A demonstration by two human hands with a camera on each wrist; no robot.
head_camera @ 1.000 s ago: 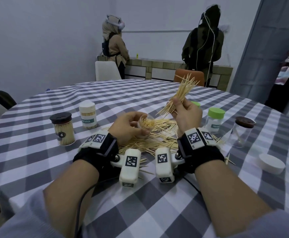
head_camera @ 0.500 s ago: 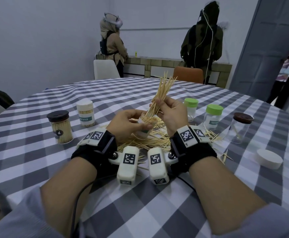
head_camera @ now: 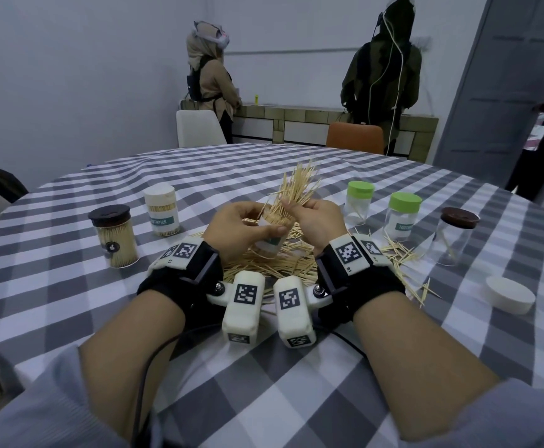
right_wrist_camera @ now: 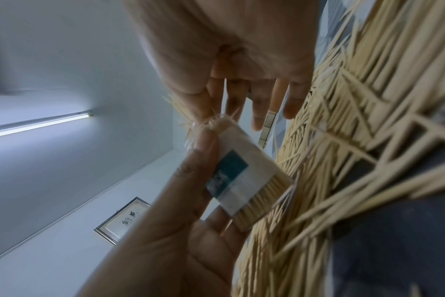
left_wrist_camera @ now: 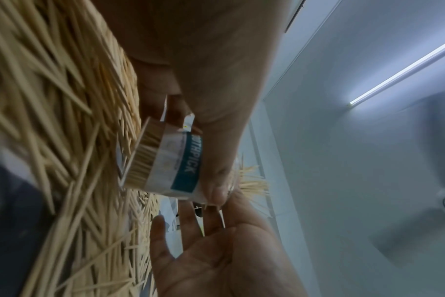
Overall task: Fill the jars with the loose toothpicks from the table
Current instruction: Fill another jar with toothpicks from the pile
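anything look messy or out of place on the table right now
Yes. A pile of loose toothpicks sprawls over the checked tablecloth, with strays beside the brown-lidded jar. A white lid lies off its jar. The bunch the right hand feeds into the held jar splays out.

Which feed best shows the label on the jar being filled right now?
Left wrist: the jar lies close, its teal band reading "THPICK", gripped by the left hand. The right wrist view shows the label blurred; in the head view fingers hide most of it.
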